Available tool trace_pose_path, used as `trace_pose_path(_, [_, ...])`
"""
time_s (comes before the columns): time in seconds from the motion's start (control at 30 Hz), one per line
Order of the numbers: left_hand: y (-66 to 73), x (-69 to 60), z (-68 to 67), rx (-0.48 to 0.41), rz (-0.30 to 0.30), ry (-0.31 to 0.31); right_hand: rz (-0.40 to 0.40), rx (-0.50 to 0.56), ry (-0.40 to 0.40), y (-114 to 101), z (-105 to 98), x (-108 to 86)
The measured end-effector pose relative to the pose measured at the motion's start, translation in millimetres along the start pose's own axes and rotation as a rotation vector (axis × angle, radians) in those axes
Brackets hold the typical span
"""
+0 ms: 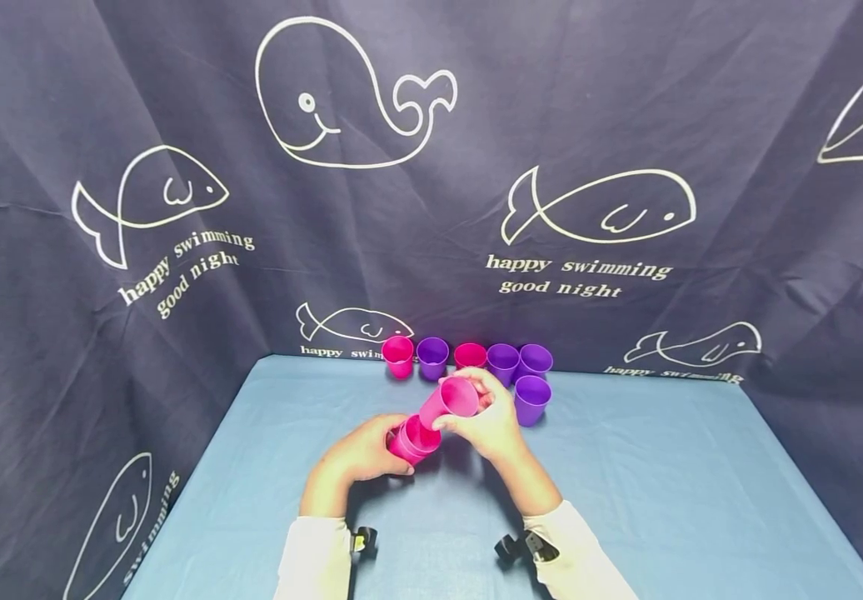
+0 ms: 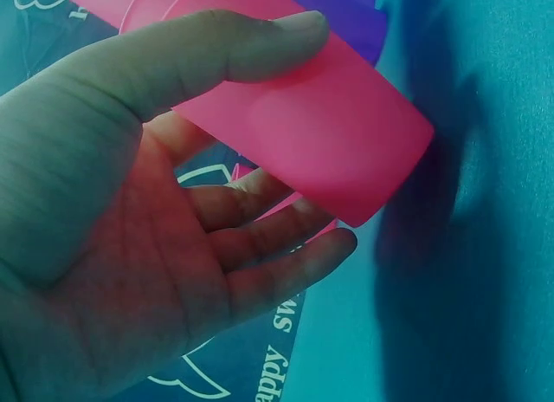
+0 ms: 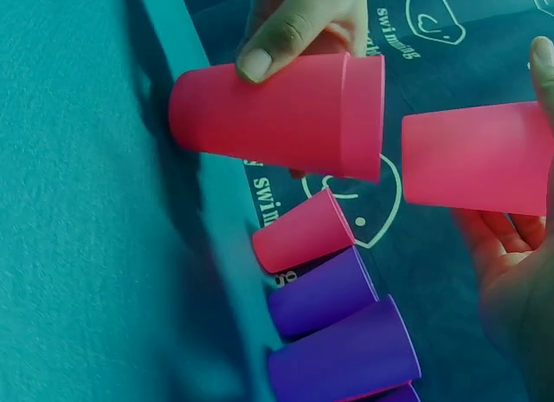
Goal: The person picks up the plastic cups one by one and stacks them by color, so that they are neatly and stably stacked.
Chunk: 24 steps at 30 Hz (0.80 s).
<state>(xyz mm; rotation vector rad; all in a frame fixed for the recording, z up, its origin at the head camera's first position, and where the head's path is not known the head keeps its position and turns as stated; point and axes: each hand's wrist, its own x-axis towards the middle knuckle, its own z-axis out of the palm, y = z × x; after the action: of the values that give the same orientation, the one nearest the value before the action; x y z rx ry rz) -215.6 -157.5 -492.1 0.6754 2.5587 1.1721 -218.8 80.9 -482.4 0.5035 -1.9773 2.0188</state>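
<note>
My left hand [image 1: 360,452] grips a stack of nested pink cups [image 1: 411,448], tilted with the mouths up toward the right. In the left wrist view the thumb lies over the side of the stack [image 2: 320,142], and the fingers pass beneath it. My right hand [image 1: 493,421] holds a single pink cup [image 1: 435,407] between thumb and fingers, just above the stack. A small gap separates this cup [image 3: 472,159] from the rim of the stack [image 3: 268,112] in the right wrist view. The cup's base faces the stack's mouth.
Along the back edge of the blue table [image 1: 671,483] stand a pink cup [image 1: 398,360], a purple cup [image 1: 432,360], another pink cup [image 1: 471,356] and two purple cups [image 1: 503,360]. One more purple cup [image 1: 531,405] stands in front at the right. A dark printed curtain [image 1: 416,217] rises behind.
</note>
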Motion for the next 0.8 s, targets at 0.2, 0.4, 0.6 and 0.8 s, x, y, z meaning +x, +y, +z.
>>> trace_pose_path(0.2, [-0.8, 1.3, 3.1, -0.025, -0.005, -0.012, -0.006, 0.021, -0.040, 1.7, 1.8, -4.0])
trace_pose_path(0.4, [-3.4, 3.5, 5.1, -0.041, 0.002, -0.015, 0.031, -0.024, -0.057, 4.0, 3.4, -6.2])
trace_pose_path(0.6, [-2.2, 1.4, 5.5, -0.027, -0.001, -0.009, 0.053, -0.064, -0.076, 5.9, 6.2, -8.2])
trace_pose_path(0.8, [2.5, 1.5, 4.2, -0.020, 0.015, 0.010, 0.050, -0.108, -0.080, 7.3, 8.5, -8.5])
